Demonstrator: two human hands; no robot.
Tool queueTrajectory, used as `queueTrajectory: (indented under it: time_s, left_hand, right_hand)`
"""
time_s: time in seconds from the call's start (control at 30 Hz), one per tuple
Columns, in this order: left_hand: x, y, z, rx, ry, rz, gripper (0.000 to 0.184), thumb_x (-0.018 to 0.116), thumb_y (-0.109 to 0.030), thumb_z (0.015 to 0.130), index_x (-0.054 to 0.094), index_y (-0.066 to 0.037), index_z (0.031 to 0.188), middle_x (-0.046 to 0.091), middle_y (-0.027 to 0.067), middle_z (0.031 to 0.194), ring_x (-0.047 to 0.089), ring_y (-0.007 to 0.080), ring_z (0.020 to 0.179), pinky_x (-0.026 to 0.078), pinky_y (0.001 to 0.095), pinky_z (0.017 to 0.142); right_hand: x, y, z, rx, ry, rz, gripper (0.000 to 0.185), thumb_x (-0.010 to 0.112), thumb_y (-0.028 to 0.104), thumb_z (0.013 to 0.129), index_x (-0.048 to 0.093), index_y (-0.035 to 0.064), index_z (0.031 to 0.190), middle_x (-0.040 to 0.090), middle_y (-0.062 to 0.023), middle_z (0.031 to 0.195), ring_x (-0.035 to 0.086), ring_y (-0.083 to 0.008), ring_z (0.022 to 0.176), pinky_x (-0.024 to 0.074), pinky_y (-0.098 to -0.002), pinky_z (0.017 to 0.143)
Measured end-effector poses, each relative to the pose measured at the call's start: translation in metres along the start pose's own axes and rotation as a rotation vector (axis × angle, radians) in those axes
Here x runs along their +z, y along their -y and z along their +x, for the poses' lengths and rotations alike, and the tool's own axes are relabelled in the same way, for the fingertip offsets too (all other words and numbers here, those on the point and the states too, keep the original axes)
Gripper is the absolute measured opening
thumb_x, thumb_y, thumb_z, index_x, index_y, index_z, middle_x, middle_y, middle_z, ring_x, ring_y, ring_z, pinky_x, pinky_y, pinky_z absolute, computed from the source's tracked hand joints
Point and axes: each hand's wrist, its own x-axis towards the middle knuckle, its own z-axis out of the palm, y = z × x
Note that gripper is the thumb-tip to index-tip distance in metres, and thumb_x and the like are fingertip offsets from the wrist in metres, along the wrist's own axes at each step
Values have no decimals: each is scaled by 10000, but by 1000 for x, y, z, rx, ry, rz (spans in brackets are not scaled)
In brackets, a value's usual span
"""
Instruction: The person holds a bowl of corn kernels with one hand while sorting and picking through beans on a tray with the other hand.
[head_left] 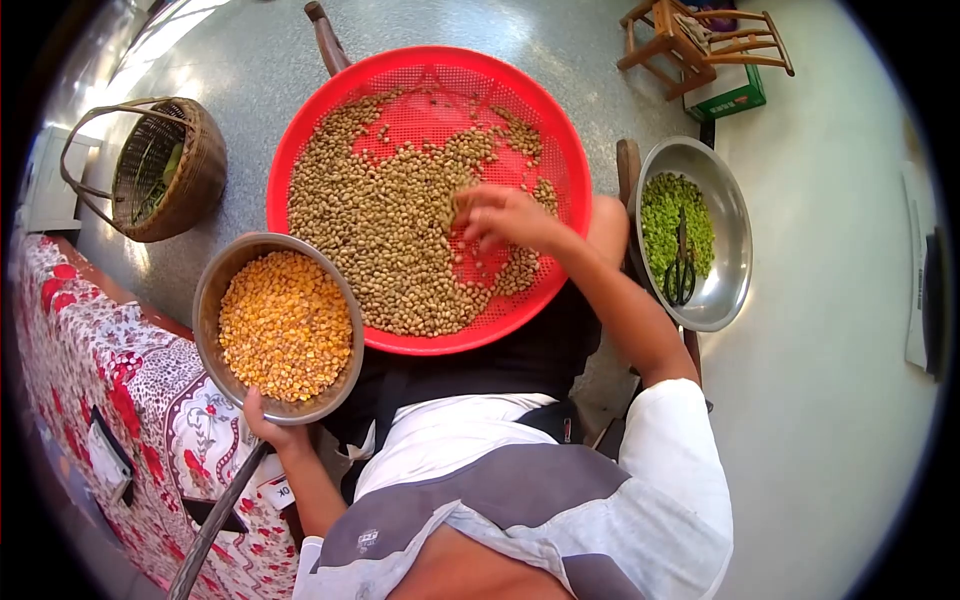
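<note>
A round red plastic sieve tray [560, 300] rests over my lap, with pale brown beans [370, 220] spread across much of its mesh. My right hand [500, 215] is low over the right part of the beans, fingers apart and slightly bent. A small blur of beans shows by its fingertips. On the left, my left hand [268, 420] grips the near rim of a metal bowl [352, 340], thumb on the rim and the other fingers mostly hidden below. Yellow corn kernels [285, 325] fill this bowl, which sits beside the tray's left edge.
To the right stands a steel basin [735, 270] holding chopped green pieces [665, 215] and black scissors [682, 265]. A wicker basket [205, 170] is at upper left. A floral-covered seat [130, 370] lies left. A wooden stool [680, 45] and green box [730, 95] are at upper right.
</note>
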Motion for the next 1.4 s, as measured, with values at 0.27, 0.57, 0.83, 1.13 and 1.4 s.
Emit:
queueTrajectory:
  time_s: [0.27,0.57,0.83,1.13,1.4]
  left_hand:
    - [4,0,-3,13,-2,14,685,474,-283,851,335,38,1440,453,215,1412,485,343,1277,407,469,1076]
    - [9,-2,-3,16,21,26,700,470,-310,847,333,35,1440,436,210,1419,467,335,1290,385,456,1088]
    - [11,-2,-4,25,22,17,688,468,-296,853,335,36,1441,442,206,1417,467,335,1291,377,456,1097]
    - [8,0,-4,43,19,-2,679,463,-292,856,343,40,1436,441,213,1421,463,345,1297,375,461,1098]
    - [5,0,-1,9,30,-14,690,466,-316,851,351,41,1430,451,210,1413,473,344,1287,380,455,1092]
  right_hand:
    - [-44,16,-35,-74,-341,-862,196,586,174,921,701,71,1042,706,-138,924,695,-247,837,558,-403,699]
    - [54,-13,-65,-195,-147,-1096,171,636,202,856,679,88,977,670,-120,907,657,-330,887,532,-452,752]
    - [93,-16,-27,-68,67,-258,444,605,132,916,508,31,1337,658,-145,1077,673,-259,900,562,-350,752]
    - [13,33,65,74,-4,285,624,483,198,1029,164,52,1544,608,-216,1234,673,-297,1015,599,-411,848]
    - [-37,20,37,-69,-382,657,563,455,205,1034,217,41,1518,530,-201,1333,557,-312,1212,511,-481,987]
